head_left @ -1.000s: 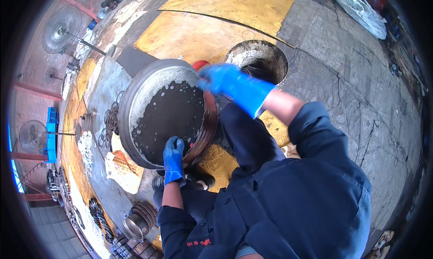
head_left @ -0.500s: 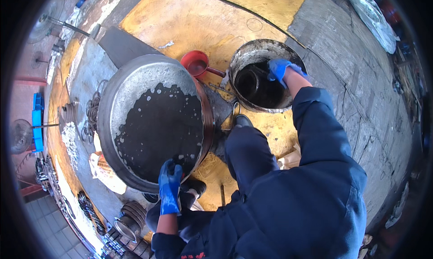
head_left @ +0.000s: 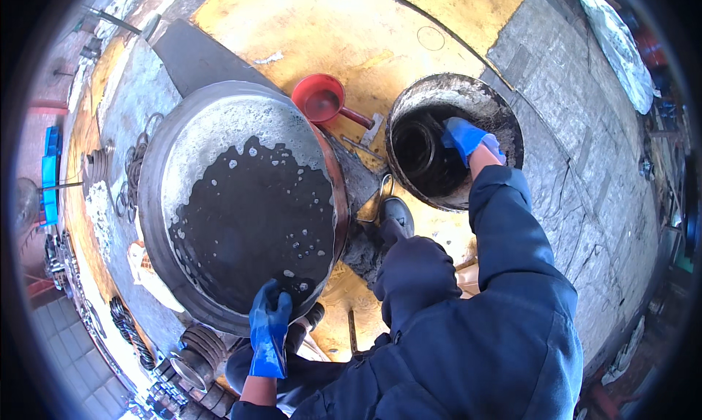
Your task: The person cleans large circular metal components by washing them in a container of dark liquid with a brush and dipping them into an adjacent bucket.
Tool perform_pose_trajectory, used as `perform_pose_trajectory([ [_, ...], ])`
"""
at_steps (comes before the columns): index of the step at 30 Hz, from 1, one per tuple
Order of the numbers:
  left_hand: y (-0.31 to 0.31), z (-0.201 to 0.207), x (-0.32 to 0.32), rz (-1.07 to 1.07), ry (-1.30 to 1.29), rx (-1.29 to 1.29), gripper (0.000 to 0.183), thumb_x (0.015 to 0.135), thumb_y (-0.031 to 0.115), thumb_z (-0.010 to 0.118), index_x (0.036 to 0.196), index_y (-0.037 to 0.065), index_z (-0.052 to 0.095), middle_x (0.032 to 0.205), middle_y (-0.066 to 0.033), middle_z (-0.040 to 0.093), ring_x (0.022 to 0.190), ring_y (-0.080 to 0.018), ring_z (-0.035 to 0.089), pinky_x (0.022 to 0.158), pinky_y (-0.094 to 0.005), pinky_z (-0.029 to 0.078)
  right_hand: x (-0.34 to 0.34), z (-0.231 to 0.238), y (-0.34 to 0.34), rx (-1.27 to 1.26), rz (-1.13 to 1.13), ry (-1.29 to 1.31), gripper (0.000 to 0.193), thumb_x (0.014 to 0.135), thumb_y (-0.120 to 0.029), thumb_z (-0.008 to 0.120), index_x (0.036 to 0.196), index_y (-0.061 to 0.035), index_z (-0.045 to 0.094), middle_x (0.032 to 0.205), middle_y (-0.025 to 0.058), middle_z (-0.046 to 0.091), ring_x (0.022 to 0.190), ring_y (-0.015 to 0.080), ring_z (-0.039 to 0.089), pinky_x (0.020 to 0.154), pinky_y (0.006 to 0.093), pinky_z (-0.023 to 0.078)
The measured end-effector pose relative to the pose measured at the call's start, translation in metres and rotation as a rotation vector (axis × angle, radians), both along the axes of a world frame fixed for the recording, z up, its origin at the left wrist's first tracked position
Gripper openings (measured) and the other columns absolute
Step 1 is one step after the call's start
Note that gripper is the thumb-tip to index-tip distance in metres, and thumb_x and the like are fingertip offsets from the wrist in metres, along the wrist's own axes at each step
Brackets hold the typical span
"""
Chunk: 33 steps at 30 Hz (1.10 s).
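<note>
My left hand (head_left: 269, 319), in a blue glove, is at the near rim of a large round basin (head_left: 155, 222). Its fingers are curled over the rim. Dark liquid (head_left: 248, 230) with pale foam along its far side fills the basin. To the right, my gloved right hand (head_left: 468, 138) reaches down inside a round, grimy drum (head_left: 457, 91). The fingers there are closed, but what they grip is dark and mostly hidden. Close to them, a dark round-rimmed vessel (head_left: 431, 146) sits in the drum.
Between basin and drum lies a red dipper (head_left: 322, 98), its handle toward the drum. A metal loop (head_left: 384, 190) is beside my shoe (head_left: 396, 214). Coiled wire (head_left: 135, 164) and ribbed metal parts (head_left: 197, 350) lie left of the basin. A plastic sheet (head_left: 618, 51) is far right.
The whole view has shifted, with the drum now lower and farther right. More foam spots show on the liquid near my left hand. Both hands stay at the same vessels.
</note>
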<state>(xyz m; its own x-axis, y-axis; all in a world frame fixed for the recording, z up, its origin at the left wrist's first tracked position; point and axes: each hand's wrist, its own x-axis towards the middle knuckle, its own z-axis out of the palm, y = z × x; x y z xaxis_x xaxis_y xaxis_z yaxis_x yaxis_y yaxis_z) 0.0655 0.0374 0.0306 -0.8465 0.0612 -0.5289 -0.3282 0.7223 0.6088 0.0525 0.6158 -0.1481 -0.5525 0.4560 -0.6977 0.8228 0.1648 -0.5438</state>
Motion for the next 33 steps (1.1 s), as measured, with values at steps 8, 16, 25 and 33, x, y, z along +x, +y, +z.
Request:
perform_pose_trajectory([
  [8,-0.023,0.005,0.007,-0.031,0.16,0.011,0.041,0.087,0.019,0.066,0.123,0.001,0.059,0.104,-0.0135,0.068,0.095,-0.0203,0.066,0.087,-0.0324,0.051,-0.002,0.173,-0.036,0.384,0.348,0.039,0.052,0.073,-0.03,0.069,0.116,-0.0009,0.064,0.096,0.019,0.07,0.091,0.031,0.066,0.083,0.0379,0.05],
  [16,-0.021,-0.015,-0.009,-0.078,0.166,0.399,0.042,0.09,0.021,0.066,0.124,-0.001,0.057,0.108,-0.0141,0.067,0.099,-0.021,0.065,0.089,-0.0322,0.051,0.064,0.218,-0.041,0.544,0.181,0.224,0.053,0.071,-0.033,0.072,0.11,0.0023,0.067,0.096,0.0171,0.07,0.086,0.0203,0.064,0.076,0.0353,0.049],
  [25,-0.03,-0.009,-0.059,0.219,0.055,0.905,0.034,0.09,0.023,0.065,0.118,0.004,0.06,0.09,-0.0039,0.064,0.077,-0.0111,0.06,0.069,-0.0255,0.05,-0.005,0.288,-0.095,0.433,0.359,0.178,0.041,0.077,-0.033,0.076,0.104,-0.0035,0.069,0.087,0.0074,0.07,0.074,0.0157,0.064,0.067,0.0317,0.052],
  [33,-0.044,-0.029,-0.071,0.277,-0.258,1.141,0.036,0.096,0.033,0.059,0.12,0.007,0.057,0.1,-0.0045,0.066,0.085,-0.0134,0.062,0.073,-0.0272,0.05,-0.099,0.299,-0.306,-0.09,0.253,0.57,0.035,0.085,-0.02,0.073,0.112,-0.0001,0.064,0.077,0.0049,0.067,0.054,0.0107,0.055,0.05,0.0279,0.049],
])
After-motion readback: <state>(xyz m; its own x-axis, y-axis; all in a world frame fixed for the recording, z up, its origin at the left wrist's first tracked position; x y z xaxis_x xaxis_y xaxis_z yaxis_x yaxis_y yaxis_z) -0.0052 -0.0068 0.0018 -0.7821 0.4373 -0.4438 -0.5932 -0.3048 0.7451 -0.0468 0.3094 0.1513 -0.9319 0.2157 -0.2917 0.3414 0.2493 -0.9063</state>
